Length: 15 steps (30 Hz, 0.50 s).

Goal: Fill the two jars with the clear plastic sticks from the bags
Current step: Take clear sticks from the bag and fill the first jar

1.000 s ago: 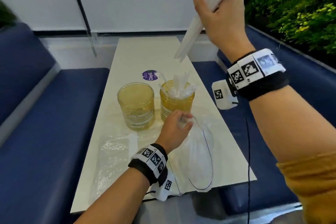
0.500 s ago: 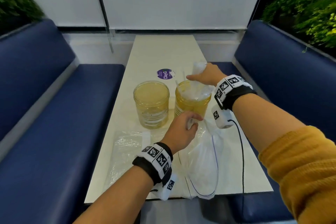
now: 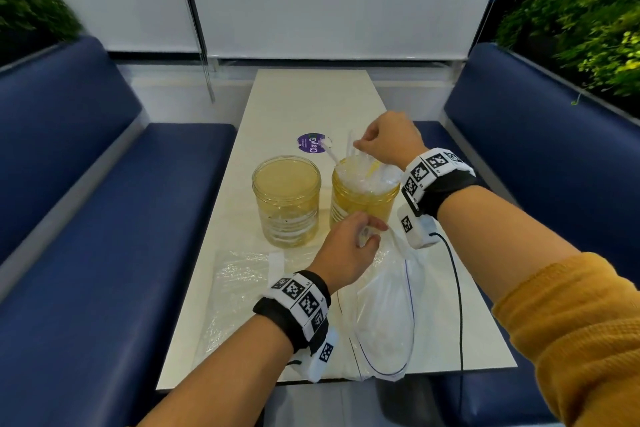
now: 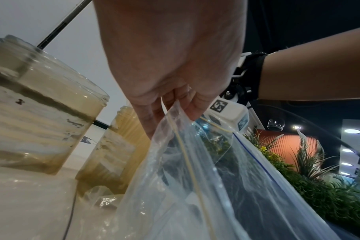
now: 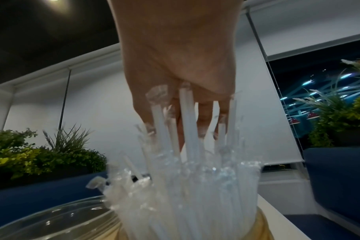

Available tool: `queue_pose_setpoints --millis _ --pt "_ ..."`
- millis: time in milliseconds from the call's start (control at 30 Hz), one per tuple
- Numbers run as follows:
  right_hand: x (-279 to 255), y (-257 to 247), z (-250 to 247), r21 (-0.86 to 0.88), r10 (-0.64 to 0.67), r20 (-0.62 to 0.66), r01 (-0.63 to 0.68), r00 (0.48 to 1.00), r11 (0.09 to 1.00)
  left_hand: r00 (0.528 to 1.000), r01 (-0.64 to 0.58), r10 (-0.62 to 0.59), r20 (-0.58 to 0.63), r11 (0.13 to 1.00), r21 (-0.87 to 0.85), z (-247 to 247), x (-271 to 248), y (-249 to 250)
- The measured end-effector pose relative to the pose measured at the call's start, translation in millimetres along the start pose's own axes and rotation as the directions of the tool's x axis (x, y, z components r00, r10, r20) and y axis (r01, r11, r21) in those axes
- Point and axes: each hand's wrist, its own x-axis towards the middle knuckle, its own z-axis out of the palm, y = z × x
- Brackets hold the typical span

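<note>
Two amber jars stand mid-table. The left jar holds no sticks. The right jar is packed with clear plastic sticks that poke above its rim. My right hand hovers over that jar, its fingers curled round the tops of a few sticks. My left hand is just in front of the right jar and pinches the rim of a clear zip bag, which droops toward the table's near edge.
A second crinkled clear bag lies flat at the near left of the table. A purple round sticker sits behind the jars. Blue benches flank both sides. A black cable hangs from my right wrist.
My right hand came down from high up with a bundle of sticks and set it into the right jar; it now sits at the sticks' tops. My left hand kept hold of the bag.
</note>
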Motion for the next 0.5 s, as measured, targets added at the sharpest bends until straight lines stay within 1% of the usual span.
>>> queue_pose_setpoints --millis 33,67,133,167,200,233,267,300,333,367,433,500 --pt "-1.1 -2.0 -1.9 -0.017 -0.004 -0.033 0.004 0.999 1.000 1.000 0.004 -0.004 -0.002 1.000 -0.004 -1.1 -0.1 -0.2" --pt "-2.0 -5.4 -4.5 -0.030 -0.030 -0.099 0.027 0.995 0.999 1.000 0.010 -0.010 -0.003 1.000 -0.007 -2.2 -0.2 -0.2" --pt "-4.0 -14.1 -8.1 -0.072 -0.146 -0.251 0.132 0.957 0.989 1.000 0.023 -0.023 0.011 1.000 0.011 -4.3 0.5 -0.5" --pt "-5.6 -18.5 -8.2 -0.107 -0.211 -0.265 0.188 0.941 0.976 0.999 0.025 -0.026 0.028 0.999 0.036 -5.3 1.2 -0.5" --pt "-7.1 -20.4 -5.4 -0.159 -0.261 -0.207 0.231 0.943 0.960 0.998 0.022 -0.026 0.050 0.997 0.076 -6.3 1.9 0.1" --pt "-9.1 -20.0 -0.5 -0.203 -0.282 -0.106 0.257 0.953 0.945 0.997 0.010 -0.021 0.076 0.991 0.134 -7.5 2.3 1.6" --pt "-10.6 -16.9 4.6 -0.219 -0.269 -0.003 0.262 0.963 0.940 0.995 -0.012 -0.009 0.104 0.978 0.207 -9.2 2.8 4.2" --pt "-13.2 -11.8 8.4 -0.205 -0.249 0.069 0.258 0.966 0.944 0.991 -0.044 0.007 0.131 0.959 0.281 -11.0 3.7 7.7" --pt "-16.9 -5.3 11.2 -0.176 -0.247 0.090 0.260 0.965 0.950 0.987 -0.078 0.025 0.157 0.936 0.343 -12.5 4.7 11.9" --pt "-21.3 0.4 11.4 -0.123 -0.264 0.045 0.268 0.963 0.956 0.982 -0.108 0.039 0.183 0.917 0.384 -13.7 5.8 16.5" --pt "-31.5 5.5 2.0 -0.026 -0.253 -0.115 0.251 0.961 0.968 0.969 -0.136 0.037 0.243 0.905 0.404 -14.3 8.3 25.6" --pt "-46.2 4.6 -16.5 -0.022 -0.209 -0.237 0.210 0.949 0.978 0.959 -0.117 0.010 0.285 0.925 0.361 -11.9 11.9 32.8"
